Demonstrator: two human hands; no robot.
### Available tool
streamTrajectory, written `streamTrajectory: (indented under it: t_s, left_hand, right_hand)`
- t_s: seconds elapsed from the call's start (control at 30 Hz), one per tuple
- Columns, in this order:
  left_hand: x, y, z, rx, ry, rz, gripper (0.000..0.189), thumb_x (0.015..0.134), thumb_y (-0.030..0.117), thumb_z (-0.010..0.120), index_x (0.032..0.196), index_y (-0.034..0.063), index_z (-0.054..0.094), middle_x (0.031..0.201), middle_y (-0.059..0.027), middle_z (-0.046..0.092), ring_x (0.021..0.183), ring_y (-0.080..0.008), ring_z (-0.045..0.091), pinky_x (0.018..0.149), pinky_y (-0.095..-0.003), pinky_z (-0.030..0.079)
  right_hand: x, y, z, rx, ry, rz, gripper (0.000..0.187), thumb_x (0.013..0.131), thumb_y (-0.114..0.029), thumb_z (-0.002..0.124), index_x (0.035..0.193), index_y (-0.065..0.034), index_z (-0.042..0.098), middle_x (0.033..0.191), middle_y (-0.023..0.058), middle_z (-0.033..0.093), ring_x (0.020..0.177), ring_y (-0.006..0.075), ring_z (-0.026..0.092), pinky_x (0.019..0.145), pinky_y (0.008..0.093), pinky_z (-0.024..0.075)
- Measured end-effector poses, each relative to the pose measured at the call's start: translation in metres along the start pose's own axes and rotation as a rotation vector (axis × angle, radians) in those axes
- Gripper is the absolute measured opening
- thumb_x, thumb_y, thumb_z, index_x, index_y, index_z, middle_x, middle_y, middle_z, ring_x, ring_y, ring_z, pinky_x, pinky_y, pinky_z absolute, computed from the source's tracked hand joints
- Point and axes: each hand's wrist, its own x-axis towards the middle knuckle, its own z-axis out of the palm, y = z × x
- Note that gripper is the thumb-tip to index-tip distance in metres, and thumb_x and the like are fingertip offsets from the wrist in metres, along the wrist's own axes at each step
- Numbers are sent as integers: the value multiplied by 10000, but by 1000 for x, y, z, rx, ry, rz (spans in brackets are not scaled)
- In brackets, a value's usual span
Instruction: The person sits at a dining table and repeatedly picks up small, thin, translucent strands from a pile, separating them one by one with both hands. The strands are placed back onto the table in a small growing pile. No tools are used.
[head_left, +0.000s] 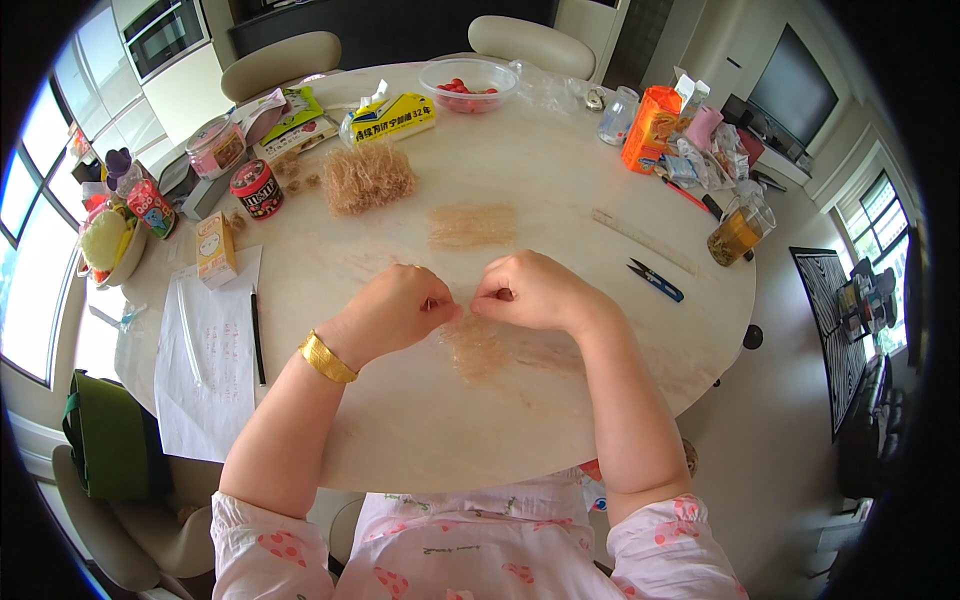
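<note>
My left hand (401, 307), with a gold bracelet at the wrist, has its thumb and fingers pinched together. Opposite it, the fingertips of my right hand (529, 292) are also pinched, a small gap away. Both seem to grip the upper edge of a thin, translucent beige fringe strip (476, 352); its lower part spreads below the fingers over the marble-look table (420, 442). The exact hold is hidden by the fingers. Just beyond my hands a flat beige fringe piece (472, 226) lies on the tabletop. A bushy bundle of curly beige fibres (369, 178) sits further back left.
At right lie blue thread snips (656, 280) and a clear ruler (643, 240); a glass of tea (739, 229) stands near the edge. At left are paper (202, 405), a black pencil (257, 337), a small box (216, 251) and an M&M's tub (257, 189).
</note>
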Motion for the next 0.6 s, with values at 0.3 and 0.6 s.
streamTrajectory:
  t_s: [0.3, 0.6]
  left_hand:
    - [3, -3, 4, -30, 111, -100, 140, 861, 110, 761, 946, 1, 738, 852, -120, 731, 708, -230, 659, 683, -356, 543]
    - [7, -21, 4, 147, 382, -29, 110, 935, 90, 661, 1014, 38, 719, 987, -122, 693, 903, -335, 675, 769, -411, 558]
  right_hand:
    - [3, -1, 1, 23, -4, 28, 129, 874, -165, 760, 892, -39, 740, 863, 82, 709, 758, 216, 658, 697, 356, 521]
    - [3, 10, 1, 52, 274, 77, 101, 909, -129, 708, 965, -47, 730, 926, 85, 736, 809, 239, 681, 739, 365, 533]
